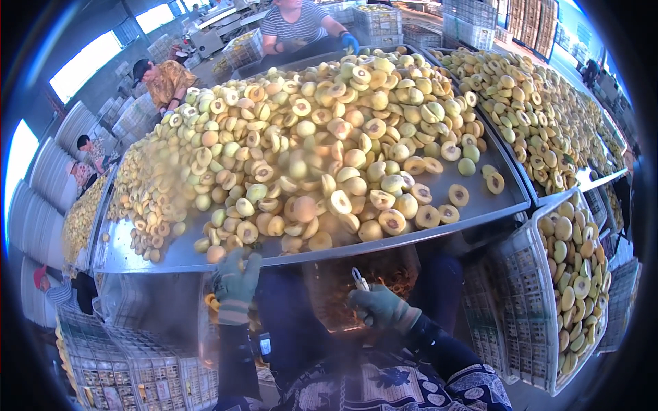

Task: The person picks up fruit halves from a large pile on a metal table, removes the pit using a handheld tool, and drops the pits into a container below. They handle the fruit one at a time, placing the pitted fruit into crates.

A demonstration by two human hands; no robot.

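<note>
A wide metal table (504, 195) in front of me bears a heap of yellow peaches (295, 168), most of them cut in half with brown centres showing. My left hand (236, 284), in a grey-green glove, is at the table's near edge. Its fingers point up, slightly apart, close below a peach (216, 254) at the rim; I see nothing in them. Lower and to the right, over my lap, my right hand (384, 307), gloved alike, is closed round a small pitting tool (360, 279) whose metal tip sticks up from the fist.
A white plastic crate (548, 329) of peach halves leans at my right. More crates (137, 370) stand at lower left. Between my legs is a container (322, 294) with reddish-brown scraps. Co-workers sit across (295, 27) and at the left (164, 82). Another heaped table (541, 123) adjoins at right.
</note>
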